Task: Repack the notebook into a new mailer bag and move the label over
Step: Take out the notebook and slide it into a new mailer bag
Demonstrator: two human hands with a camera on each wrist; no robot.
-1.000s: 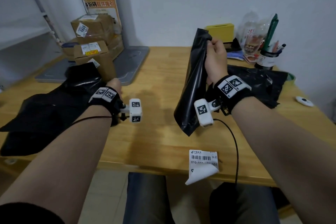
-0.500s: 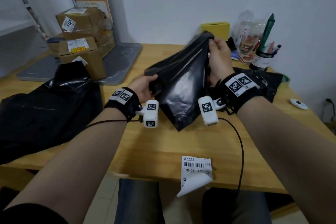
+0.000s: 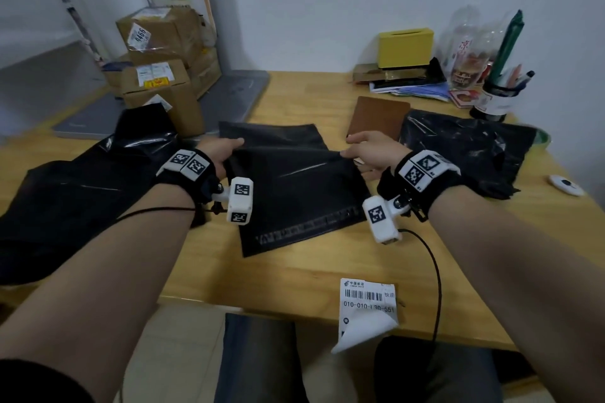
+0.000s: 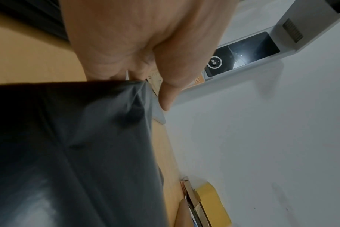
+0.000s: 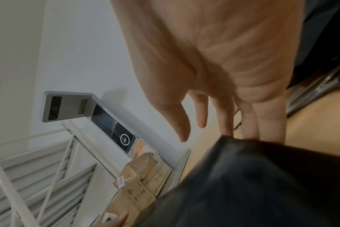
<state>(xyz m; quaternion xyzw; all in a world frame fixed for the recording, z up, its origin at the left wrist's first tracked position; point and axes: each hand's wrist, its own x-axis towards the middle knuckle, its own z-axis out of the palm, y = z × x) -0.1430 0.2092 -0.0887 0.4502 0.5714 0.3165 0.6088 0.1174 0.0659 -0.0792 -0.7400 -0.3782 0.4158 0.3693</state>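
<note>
The new black mailer bag (image 3: 294, 193) lies flat on the wooden table (image 3: 294, 271), its printed seal strip towards me. My left hand (image 3: 226, 149) rests on its left edge with the thumb (image 4: 166, 98) straight and free. The bag (image 4: 78, 153) hides the other left fingers. At the bag's right edge my right hand (image 3: 366, 150) touches it with straight fingers (image 5: 225, 116). The brown notebook (image 3: 378, 118) lies bare just beyond the right hand. The white shipping label (image 3: 368, 304) sticks to the table's front edge, its lower part curling over.
The torn old black bag (image 3: 465, 147) lies crumpled at the right. A pile of black bags (image 3: 82, 180) covers the left. Cardboard parcels (image 3: 160, 82) stand on a grey scale (image 3: 235, 91) at the back left. A yellow box (image 3: 406, 46), bottles and a pen cup (image 3: 497, 98) line the back right.
The bag hung upright from my right hand; my left hand came over and took its other side. Together they lowered it flat onto the table, uncovering the notebook.
</note>
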